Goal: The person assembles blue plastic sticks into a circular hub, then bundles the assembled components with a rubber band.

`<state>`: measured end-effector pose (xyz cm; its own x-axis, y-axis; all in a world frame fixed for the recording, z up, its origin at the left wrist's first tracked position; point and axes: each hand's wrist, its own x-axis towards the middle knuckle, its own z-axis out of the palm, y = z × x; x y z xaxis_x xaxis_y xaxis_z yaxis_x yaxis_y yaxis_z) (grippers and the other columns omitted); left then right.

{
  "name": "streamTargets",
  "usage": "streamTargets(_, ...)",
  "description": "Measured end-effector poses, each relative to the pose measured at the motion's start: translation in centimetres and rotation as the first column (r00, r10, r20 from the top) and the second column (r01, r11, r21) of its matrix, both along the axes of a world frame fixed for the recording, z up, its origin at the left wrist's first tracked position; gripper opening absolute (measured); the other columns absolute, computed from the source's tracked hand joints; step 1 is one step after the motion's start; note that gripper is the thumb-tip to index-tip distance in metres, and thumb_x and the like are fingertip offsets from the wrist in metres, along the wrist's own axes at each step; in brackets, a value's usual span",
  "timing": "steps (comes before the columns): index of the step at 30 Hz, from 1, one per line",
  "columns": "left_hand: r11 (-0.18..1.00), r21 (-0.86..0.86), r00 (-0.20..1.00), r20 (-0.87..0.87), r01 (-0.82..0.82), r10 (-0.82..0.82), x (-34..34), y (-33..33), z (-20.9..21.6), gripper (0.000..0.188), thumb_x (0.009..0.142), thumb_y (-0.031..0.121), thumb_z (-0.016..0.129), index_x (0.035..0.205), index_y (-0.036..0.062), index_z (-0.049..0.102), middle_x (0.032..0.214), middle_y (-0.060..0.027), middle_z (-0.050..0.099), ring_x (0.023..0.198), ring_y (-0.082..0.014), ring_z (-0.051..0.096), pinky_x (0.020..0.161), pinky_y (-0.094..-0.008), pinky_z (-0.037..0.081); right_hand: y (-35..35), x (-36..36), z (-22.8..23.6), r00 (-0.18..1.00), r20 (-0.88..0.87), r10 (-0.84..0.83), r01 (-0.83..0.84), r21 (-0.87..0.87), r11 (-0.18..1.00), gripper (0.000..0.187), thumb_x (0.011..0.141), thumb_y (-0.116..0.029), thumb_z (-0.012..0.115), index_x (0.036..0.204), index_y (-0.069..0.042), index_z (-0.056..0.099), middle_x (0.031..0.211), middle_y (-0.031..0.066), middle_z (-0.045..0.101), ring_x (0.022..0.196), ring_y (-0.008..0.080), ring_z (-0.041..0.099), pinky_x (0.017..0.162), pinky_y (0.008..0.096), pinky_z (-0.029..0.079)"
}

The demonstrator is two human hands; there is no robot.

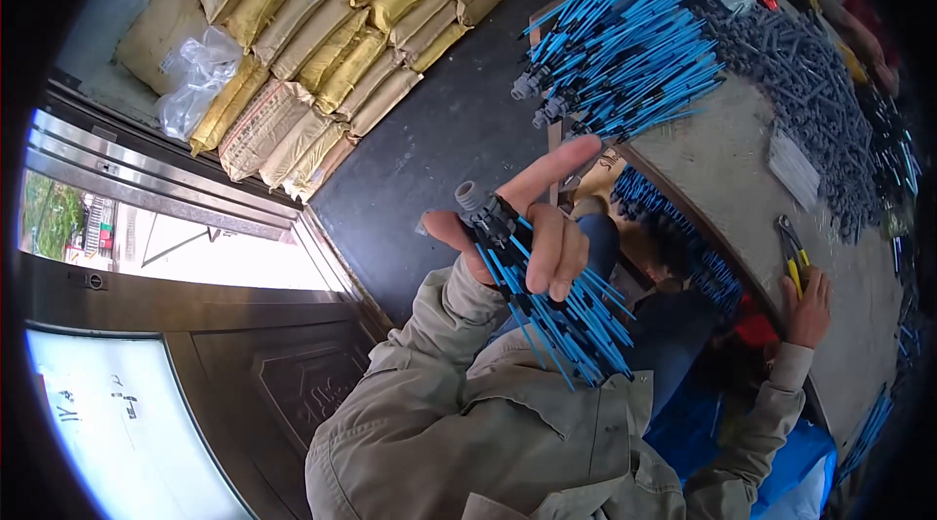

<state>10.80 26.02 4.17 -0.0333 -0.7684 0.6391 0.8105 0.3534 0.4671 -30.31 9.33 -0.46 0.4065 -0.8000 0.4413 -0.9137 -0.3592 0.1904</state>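
The left hand (537, 237) is closed around a bundle of blue tubes (561, 315) with a grey fitting (473, 198) at its top, forefinger pointing out, raised between the camera and the dark floor (429, 149). The right hand (808, 310) rests flat and open on the table (722, 168), touching yellow-handled pliers (793, 251). Beyond lie a pile of blue tubes (625, 51), grey fittings (810, 81) and stacked sacks (322, 41)

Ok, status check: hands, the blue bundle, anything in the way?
Left hand closed on blue tube bundle, index finger out. Right hand flat on table, beside yellow-handled pliers. Nothing blocks the bundle.
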Motion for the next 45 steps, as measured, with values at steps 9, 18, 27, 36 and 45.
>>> streamTargets(9, 0.934, -0.165, 0.944, 0.15, 0.317, -0.294, -2.7, -2.2, 2.2, 0.129, 0.062, 0.074, 0.054, 0.133, -0.015, -0.006, 0.065, -0.0067, 0.06, 0.057, -0.02, 0.057, 0.058, -0.0268, 0.043, 8.3, 16.8, 8.9, 0.082, 0.994, -0.068, -0.849, 0.106, 0.517, 0.045, 0.078, 0.003, 0.058, 0.12, -0.001, 0.041, 0.092, 0.0088, 0.058, 0.078, 0.0121, 0.058, 0.069, 0.0227, 0.046)
streamTargets(18, 0.867, -0.275, 0.907, 0.063, 0.417, -0.416, -5.3, -2.8, 1.6, 0.132, 0.058, 0.076, 0.056, 0.134, -0.0146, -0.001, 0.065, -0.0066, 0.061, 0.057, -0.0196, 0.057, 0.058, -0.0275, 0.043, 11.1, 21.8, 10.8, -0.038, 0.989, 0.144, -0.877, -0.102, 0.469, 0.038, 0.077, 0.006, 0.06, 0.112, 0.0, 0.045, 0.091, 0.0072, 0.059, 0.077, 0.0095, 0.057, 0.068, 0.0207, 0.044)
streamTargets(27, 0.875, -0.207, 0.888, -0.053, 0.438, -0.457, -5.0, -2.9, 0.8, 0.127, 0.062, 0.079, 0.05, 0.135, -0.0135, 0.002, 0.066, -0.0057, 0.061, 0.058, -0.0188, 0.058, 0.055, -0.0277, 0.041, 10.3, 22.7, 10.0, -0.062, 0.991, 0.121, -0.882, -0.111, 0.458, 0.026, 0.078, 0.005, 0.059, 0.102, 0.0, 0.049, 0.09, 0.0062, 0.058, 0.08, 0.0071, 0.054, 0.069, 0.0196, 0.042)
streamTargets(36, 0.826, -0.36, 0.873, -0.057, 0.435, -0.484, -4.5, -3.2, 0.2, 0.118, 0.071, 0.074, 0.048, 0.134, -0.0144, 0.003, 0.073, -0.0042, 0.062, 0.062, -0.0165, 0.058, 0.052, -0.0265, 0.039, 10.6, 23.3, 9.9, -0.007, 0.987, 0.161, -0.877, -0.084, 0.473, 0.024, 0.078, 0.006, 0.059, 0.1, 0.001, 0.051, 0.09, 0.0063, 0.059, 0.079, 0.0082, 0.057, 0.066, 0.0194, 0.044)
streamTargets(45, 0.815, -0.404, 0.873, -0.076, 0.415, -0.482, -4.4, -2.8, -0.1, 0.121, 0.067, 0.078, 0.043, 0.134, -0.0143, 0.003, 0.066, -0.0068, 0.059, 0.06, -0.0189, 0.058, 0.055, -0.0291, 0.044, 10.4, 23.1, 11.5, 0.147, 0.975, 0.168, -0.91, 0.067, 0.409, 0.018, 0.08, 0.004, 0.061, 0.096, 0.001, 0.055, 0.088, 0.0083, 0.062, 0.075, 0.0123, 0.061, 0.065, 0.0213, 0.046)
